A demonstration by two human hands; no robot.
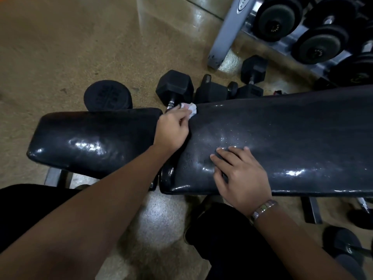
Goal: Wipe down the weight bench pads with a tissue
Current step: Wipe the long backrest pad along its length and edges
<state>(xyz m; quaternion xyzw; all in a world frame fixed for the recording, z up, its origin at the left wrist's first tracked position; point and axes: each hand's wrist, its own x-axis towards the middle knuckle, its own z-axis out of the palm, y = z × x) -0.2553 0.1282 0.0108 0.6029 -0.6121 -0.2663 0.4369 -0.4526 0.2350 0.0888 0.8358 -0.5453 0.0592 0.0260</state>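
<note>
Left hand [171,128]: fingers curled round a crumpled white tissue [191,109]. The tissue sticks out past the fingertips on the far side and touches the far-left corner of the long pad [292,138]. The hand sits right over the gap between the long pad and the short pad [90,138], with the forearm coming in from the near left.

Right hand [240,178]: flat, fingers spread and straight, palm down on the near-left part of the long pad, holding nothing. It's nearer and to the right of the tissue hand, with a patch of bare pad between them. Metal bracelet [262,211] on that wrist.

Pads: both black and glossy, with glare patches. The long one has fine bright speckles just beyond the right hand's fingertips. The short pad lies left of the gap, the long pad runs off the frame to the right.

Beyond the bench, on the tan floor [60,47]: a hex dumbbell [174,85] just behind the tissue, its chrome handle end close to the left fingertips. A round dumbbell [108,94] is to its left and more hex ones are to its right. Far right: grey rack [228,31] loaded with round dumbbells.

Near side: dark trousers [232,249] below the bench edge.
</note>
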